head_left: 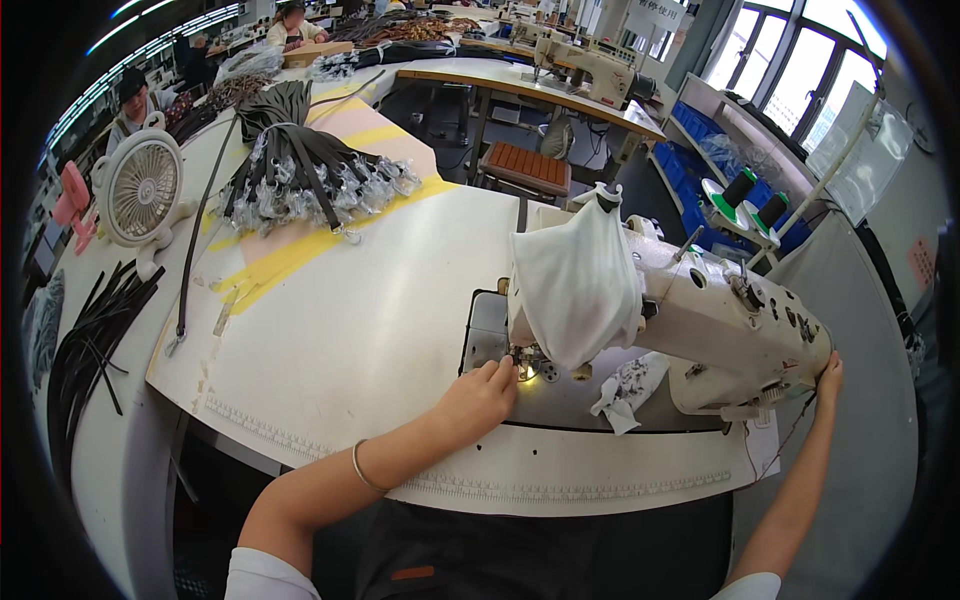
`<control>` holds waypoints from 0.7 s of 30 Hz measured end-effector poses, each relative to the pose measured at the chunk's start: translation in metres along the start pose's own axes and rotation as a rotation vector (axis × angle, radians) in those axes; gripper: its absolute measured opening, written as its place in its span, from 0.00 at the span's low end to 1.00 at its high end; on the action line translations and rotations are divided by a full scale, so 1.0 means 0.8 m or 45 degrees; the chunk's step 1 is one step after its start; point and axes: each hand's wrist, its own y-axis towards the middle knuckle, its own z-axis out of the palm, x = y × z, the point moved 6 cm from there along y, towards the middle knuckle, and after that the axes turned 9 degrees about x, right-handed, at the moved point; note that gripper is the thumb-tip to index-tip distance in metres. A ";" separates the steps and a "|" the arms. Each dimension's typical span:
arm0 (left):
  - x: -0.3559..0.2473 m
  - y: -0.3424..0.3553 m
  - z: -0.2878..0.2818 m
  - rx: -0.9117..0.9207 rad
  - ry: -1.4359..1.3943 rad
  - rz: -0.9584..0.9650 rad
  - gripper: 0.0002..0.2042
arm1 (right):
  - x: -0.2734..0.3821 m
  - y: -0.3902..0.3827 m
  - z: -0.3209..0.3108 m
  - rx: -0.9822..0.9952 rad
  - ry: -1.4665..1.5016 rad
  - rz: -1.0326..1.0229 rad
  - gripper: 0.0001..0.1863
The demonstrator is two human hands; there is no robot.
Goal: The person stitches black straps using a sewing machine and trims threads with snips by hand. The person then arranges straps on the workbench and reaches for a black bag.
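Straps of dark material with clear-wrapped metal clips lie heaped far left on your pale surface, near a small white desk fan. A white cloth cover drapes the cream sewing machine and hides the needle. Your left hand curls at the lit presser foot; its grip is unclear. Your right hand rests open-fingered on the machine's right end.

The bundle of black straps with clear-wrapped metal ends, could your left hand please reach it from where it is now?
Probably yes: the left hand is at the needle, and bare white table lies between it and the bundle, though that looks a long stretch.
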 end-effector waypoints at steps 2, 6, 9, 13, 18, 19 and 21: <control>0.002 -0.002 0.001 0.011 -0.024 -0.064 0.16 | 0.003 -0.002 0.000 0.007 -0.024 -0.039 0.34; 0.009 -0.002 -0.001 -0.002 -0.148 -0.170 0.17 | 0.004 -0.007 0.000 0.002 -0.002 -0.029 0.35; 0.013 -0.001 -0.003 -0.041 -0.191 -0.153 0.17 | 0.007 -0.010 -0.003 -0.015 -0.013 -0.021 0.35; 0.014 -0.001 -0.001 -0.011 -0.188 -0.133 0.17 | 0.015 -0.013 -0.003 0.022 -0.047 -0.044 0.35; 0.015 0.000 -0.002 -0.010 -0.177 -0.145 0.17 | 0.012 -0.016 -0.003 0.001 0.039 0.029 0.35; 0.014 0.000 -0.004 -0.044 -0.194 -0.114 0.17 | 0.013 -0.015 -0.003 0.010 0.009 0.013 0.35; 0.015 0.001 -0.005 -0.052 -0.184 -0.111 0.17 | 0.010 -0.012 -0.003 0.024 0.063 0.031 0.35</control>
